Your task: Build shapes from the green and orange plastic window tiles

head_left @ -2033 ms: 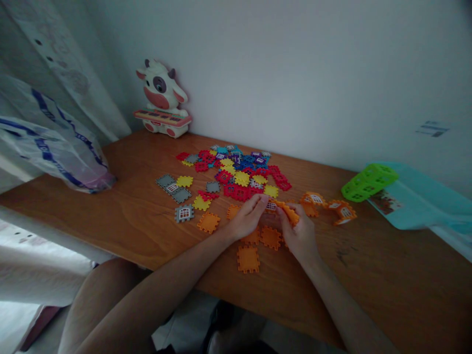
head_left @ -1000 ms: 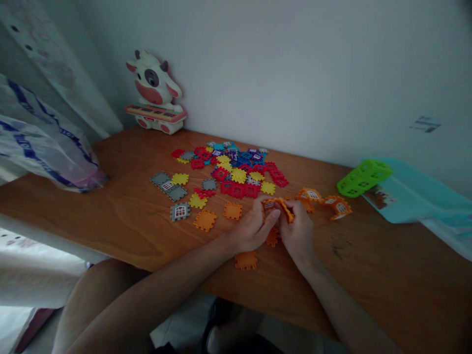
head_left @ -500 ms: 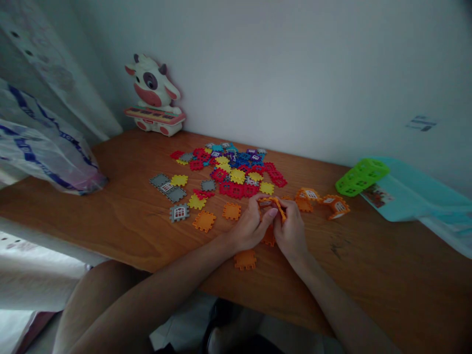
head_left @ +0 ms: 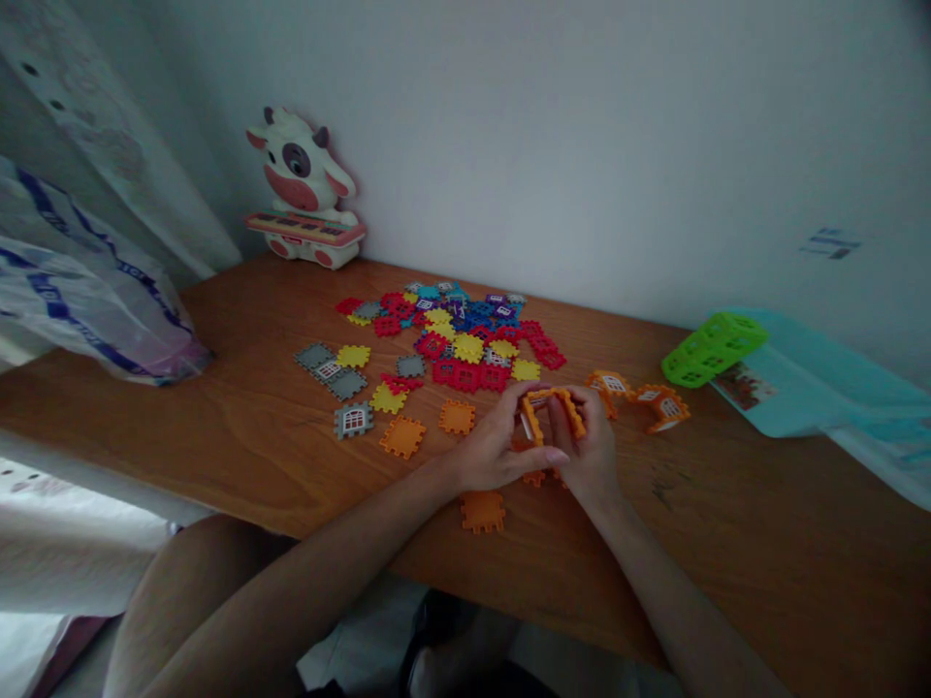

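Gripping an orange frame in both hands, just right of centre

Clamped on the left side of the orange frame (head_left: pixel 571 414) with the left hand (head_left: pixel 500 448), thumb stretched out along the near edge. Clamped on the right side with the right hand (head_left: pixel 593 454), one digit reaching inside. Held over the table (head_left: pixel 734 543), just right of the middle of the picture. Built of notched panels set at angles to one another, with bits of white showing at the left and far sides.

Directly below the hands, partly hidden: more orange pieces (head_left: pixel 533 478), too covered to count. Lower down, near the table's front edge: a flat orange panel (head_left: pixel 482 511). Left of the hands: two more flat orange squares, well apart from the grip. To the right, near the right hand: orange windowed pieces (head_left: pixel 661 407), joined at angles.

In the centre, behind the hands: a heap of panels (head_left: pixel 469 347) in red, yellow, blue and purple. Left of centre: a grey strip (head_left: pixel 331 370) with a white window in its middle, and a separate grey window panel (head_left: pixel 354 419) nearer the front.

At right: a bright green lattice block (head_left: pixel 713 349) overlapping the left end of a pale blue tray (head_left: pixel 807 388). At upper left, before the wall: a cow-shaped toy keyboard (head_left: pixel 309 184). At far left: a clear plastic bag (head_left: pixel 94 281) with blue stripes.
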